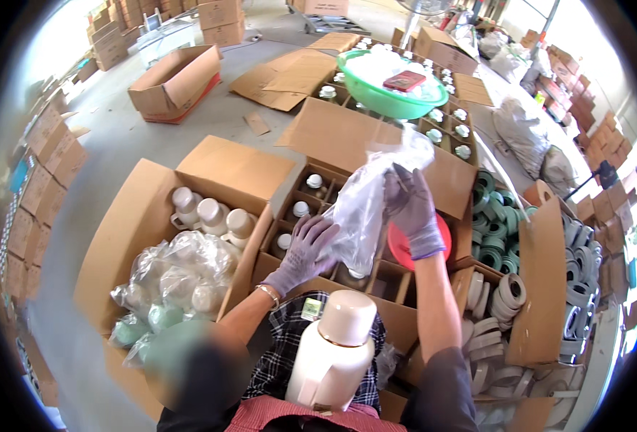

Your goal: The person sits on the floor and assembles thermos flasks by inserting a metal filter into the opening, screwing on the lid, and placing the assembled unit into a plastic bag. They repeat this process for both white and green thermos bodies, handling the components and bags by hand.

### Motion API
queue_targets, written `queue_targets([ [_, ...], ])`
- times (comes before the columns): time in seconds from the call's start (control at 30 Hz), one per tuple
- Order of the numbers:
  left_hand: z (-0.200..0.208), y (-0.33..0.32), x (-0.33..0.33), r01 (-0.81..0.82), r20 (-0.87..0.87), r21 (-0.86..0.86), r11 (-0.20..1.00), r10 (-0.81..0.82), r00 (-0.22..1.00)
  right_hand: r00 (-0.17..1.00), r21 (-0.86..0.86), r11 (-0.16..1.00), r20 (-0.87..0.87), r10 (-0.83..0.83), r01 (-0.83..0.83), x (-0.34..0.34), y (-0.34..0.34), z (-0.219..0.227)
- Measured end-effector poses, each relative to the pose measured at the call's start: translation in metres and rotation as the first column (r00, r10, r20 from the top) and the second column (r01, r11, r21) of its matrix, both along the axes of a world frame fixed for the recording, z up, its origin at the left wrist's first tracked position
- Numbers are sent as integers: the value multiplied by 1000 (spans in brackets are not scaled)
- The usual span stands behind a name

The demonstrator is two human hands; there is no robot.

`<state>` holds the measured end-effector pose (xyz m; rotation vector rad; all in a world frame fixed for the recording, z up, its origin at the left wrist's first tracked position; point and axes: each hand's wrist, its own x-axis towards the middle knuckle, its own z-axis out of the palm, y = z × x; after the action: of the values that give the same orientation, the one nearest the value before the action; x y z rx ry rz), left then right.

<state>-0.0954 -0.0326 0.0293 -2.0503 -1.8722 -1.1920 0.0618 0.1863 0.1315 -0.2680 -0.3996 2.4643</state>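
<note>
A clear plastic bag hangs crumpled between my two gloved hands. My right hand pinches its upper part, fingers closed. Lower down, my left hand has its fingers bent over the bag's near left edge, gripping it. Upright on my lap, over a dark checked cloth, stands a cream vacuum flask with a pinkish cap and a side handle; neither hand touches it. Beneath the bag is a divided carton holding several white-topped bottles, partly hidden. A red bowl sits behind my right wrist.
The left carton holds several cream flasks and bagged pieces. Rightward, boxes hold green rings and cream rings. Farther off, a green basin rests on cartons of bottles. An open brown box stands on the floor.
</note>
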Motion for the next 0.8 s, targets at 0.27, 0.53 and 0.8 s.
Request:
queue_targets([
  [0.27,15,-6,47,121,979,-58,991,33,199,583,837,-76,310,-751,-542,46,-102,-64],
  [0.53,69,-113,59,298,966,-167,940,95,241,572,594,804,653,-496,19,98,-163,-110],
  [0.8,114,-186,80,800,495,-220,559,-643,585,499,947,270,322,-804,-176,186,-292,-104],
])
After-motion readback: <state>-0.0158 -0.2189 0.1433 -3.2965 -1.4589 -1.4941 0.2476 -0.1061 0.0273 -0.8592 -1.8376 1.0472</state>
